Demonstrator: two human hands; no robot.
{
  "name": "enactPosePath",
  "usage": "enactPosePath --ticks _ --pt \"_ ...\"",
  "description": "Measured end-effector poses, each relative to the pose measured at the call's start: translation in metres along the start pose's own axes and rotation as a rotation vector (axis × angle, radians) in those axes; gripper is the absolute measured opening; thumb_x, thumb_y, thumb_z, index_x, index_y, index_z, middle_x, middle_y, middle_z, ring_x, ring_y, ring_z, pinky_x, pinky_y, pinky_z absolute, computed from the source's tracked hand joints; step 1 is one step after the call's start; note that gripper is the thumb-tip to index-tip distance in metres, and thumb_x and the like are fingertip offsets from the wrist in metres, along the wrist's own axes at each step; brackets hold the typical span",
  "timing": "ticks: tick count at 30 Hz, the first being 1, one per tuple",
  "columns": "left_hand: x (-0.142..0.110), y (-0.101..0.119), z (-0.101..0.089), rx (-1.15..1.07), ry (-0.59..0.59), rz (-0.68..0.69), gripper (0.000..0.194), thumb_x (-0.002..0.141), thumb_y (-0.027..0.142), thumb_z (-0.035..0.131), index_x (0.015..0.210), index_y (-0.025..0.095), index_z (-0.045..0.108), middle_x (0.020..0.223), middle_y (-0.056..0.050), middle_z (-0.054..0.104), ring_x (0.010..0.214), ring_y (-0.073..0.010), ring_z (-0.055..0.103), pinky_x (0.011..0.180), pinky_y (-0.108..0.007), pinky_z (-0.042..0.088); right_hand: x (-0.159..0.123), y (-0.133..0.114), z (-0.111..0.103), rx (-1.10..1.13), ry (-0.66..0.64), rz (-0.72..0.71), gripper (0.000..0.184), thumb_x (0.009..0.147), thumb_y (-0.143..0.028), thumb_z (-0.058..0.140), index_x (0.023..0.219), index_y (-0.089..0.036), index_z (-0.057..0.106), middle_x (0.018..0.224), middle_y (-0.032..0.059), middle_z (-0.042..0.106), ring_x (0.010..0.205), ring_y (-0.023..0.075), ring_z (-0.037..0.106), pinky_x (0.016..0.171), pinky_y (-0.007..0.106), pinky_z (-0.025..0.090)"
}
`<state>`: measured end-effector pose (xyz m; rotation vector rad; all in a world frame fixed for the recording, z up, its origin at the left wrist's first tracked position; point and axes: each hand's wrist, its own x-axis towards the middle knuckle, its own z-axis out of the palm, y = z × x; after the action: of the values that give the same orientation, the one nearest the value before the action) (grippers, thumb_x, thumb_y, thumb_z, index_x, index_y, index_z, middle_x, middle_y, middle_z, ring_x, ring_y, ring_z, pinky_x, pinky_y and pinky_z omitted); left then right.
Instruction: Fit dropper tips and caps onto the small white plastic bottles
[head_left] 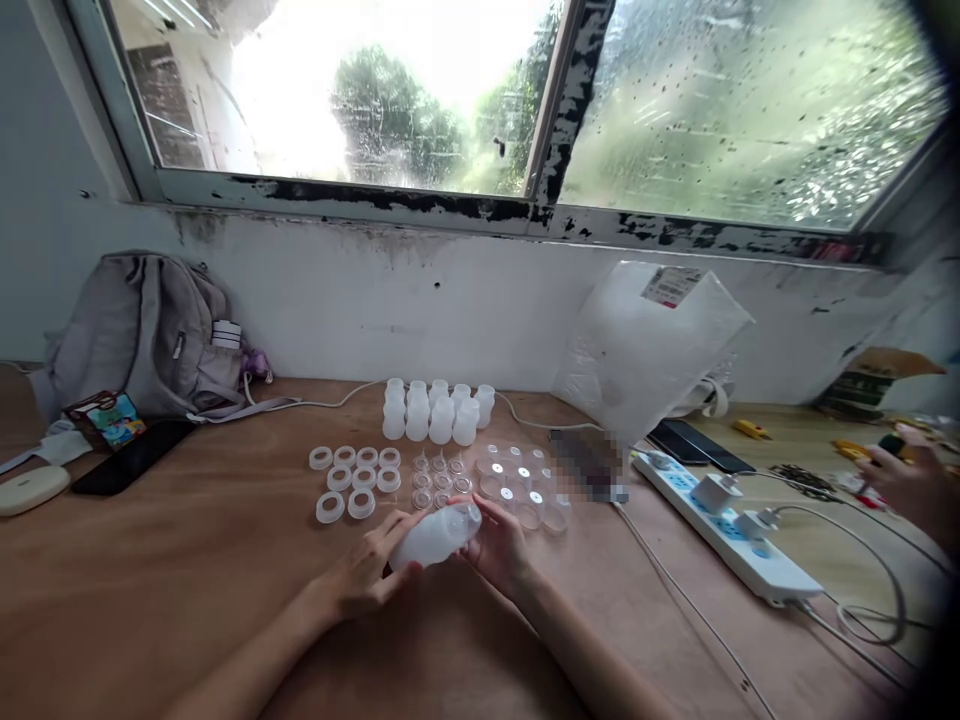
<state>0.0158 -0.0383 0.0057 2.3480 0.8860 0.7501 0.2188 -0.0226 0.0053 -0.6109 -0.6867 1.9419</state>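
Observation:
A frosted white baby bottle [435, 536] lies tilted between my two hands, just above the table. My left hand [371, 568] is wrapped around its lower left end. At its right end, the fingers of my right hand [496, 542] close on the top, where a clear cap seems to sit. Just beyond are clear nipples [441, 482] in short rows. White screw rings [352, 480] stand in rows to their left, and clear domed caps [523, 485] are grouped to their right. Several frosted bottles [441, 412] stand upright behind these parts.
A grey backpack [150, 335] and a black phone [133, 460] are at the left. To the right lie a power strip [727, 530] with plugs and cables, and a plastic bag [637, 345]. Another person's hand [911, 475] works at the far right.

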Motion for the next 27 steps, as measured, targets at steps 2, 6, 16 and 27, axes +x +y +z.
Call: enactPosePath --ticks 2,6,16,27 --pt "0.0 -0.001 -0.002 -0.069 0.053 -0.007 0.044 0.082 0.034 0.041 0.123 0.02 0.036 0.111 -0.01 0.047 0.098 -0.0218 0.047 0.085 -0.033 0.039 0.0 -0.001 -0.004 0.051 -0.012 -0.018 0.021 0.076 -0.027 0.047 0.08 -0.013 0.061 0.074 0.0052 0.061 0.061 0.0128 0.057 0.056 0.024 0.046" --pt "0.001 -0.004 -0.003 -0.258 0.271 -0.148 0.034 0.082 0.036 0.04 0.11 0.017 0.048 0.097 -0.008 0.055 0.089 -0.0216 0.051 0.082 -0.034 0.04 0.002 -0.002 -0.015 0.038 0.014 -0.052 0.02 0.074 -0.026 0.047 0.083 -0.014 0.061 0.077 0.005 0.062 0.06 0.0139 0.057 0.055 0.027 0.046" --pt "0.029 -0.049 -0.046 -0.465 0.646 -0.415 0.047 0.065 0.042 0.06 0.1 0.013 0.053 0.093 -0.008 0.062 0.089 -0.0243 0.057 0.073 -0.031 0.045 0.01 -0.001 -0.03 -0.064 0.16 -0.055 0.011 0.069 -0.025 0.055 0.071 -0.014 0.057 0.057 -0.0024 0.051 0.041 0.0066 0.045 0.041 0.021 0.038" --pt "0.102 -0.149 -0.106 -0.245 0.477 -0.547 0.046 0.04 0.033 0.073 0.078 0.012 0.059 0.081 -0.011 0.066 0.083 -0.0289 0.06 0.073 -0.036 0.045 0.009 0.005 -0.028 -0.402 0.012 -0.036 0.013 0.066 -0.026 0.057 0.069 -0.014 0.054 0.055 -0.0032 0.051 0.038 0.007 0.045 0.038 0.021 0.038"
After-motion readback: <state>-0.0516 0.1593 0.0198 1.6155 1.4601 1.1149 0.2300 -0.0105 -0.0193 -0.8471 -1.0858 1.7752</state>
